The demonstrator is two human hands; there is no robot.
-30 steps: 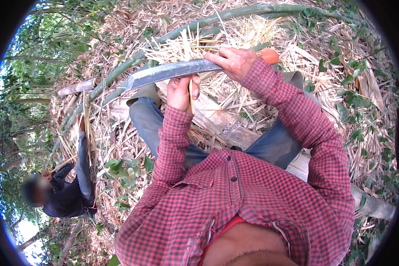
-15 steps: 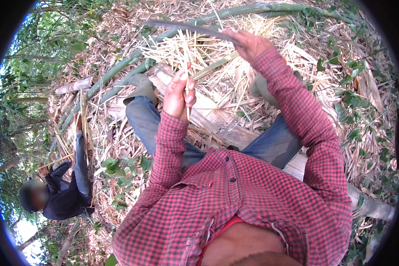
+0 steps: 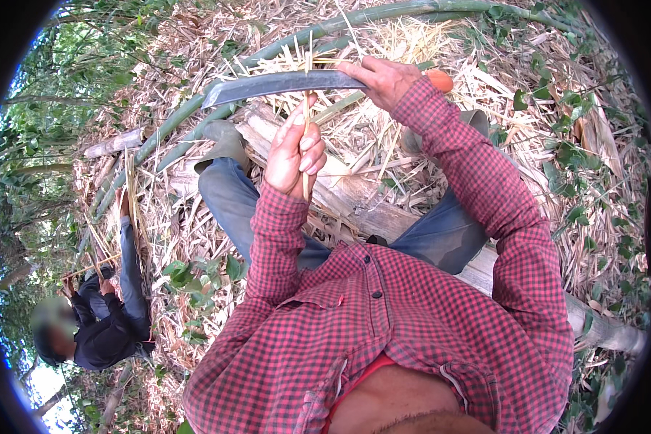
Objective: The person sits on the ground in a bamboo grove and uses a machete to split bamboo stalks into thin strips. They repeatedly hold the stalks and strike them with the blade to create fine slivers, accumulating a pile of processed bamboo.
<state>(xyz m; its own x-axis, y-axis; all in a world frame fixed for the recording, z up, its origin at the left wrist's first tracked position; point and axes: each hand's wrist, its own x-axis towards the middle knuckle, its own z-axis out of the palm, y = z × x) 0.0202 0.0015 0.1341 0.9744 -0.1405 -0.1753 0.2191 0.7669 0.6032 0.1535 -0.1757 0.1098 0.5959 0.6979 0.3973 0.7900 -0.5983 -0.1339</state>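
In my closed left hand (image 3: 294, 154) a thin pale bamboo stick (image 3: 307, 116) stands upright, its lower end poking out below my fingers. My right hand (image 3: 392, 81) grips a machete (image 3: 275, 85); the orange butt of its handle (image 3: 439, 81) shows behind the wrist. The long, dark blade lies crosswise, pointing left, over the upper part of the stick just above my left fingers. Whether the edge bites into the stick I cannot tell. Beyond the blade lie many split bamboo strips (image 3: 289, 58).
Long green bamboo poles (image 3: 168, 124) curve across the far side and left. A thick pale log (image 3: 369, 210) runs between my legs. Dry leaves and shavings cover the ground, with a leafy plant (image 3: 184, 273) at left. Another person (image 3: 108, 333) sits at far left among bamboo strips.
The machete has come down and nearer, its face now turned to view and its blade across the stick. My right hand shifted slightly left. The left hand keeps its hold.
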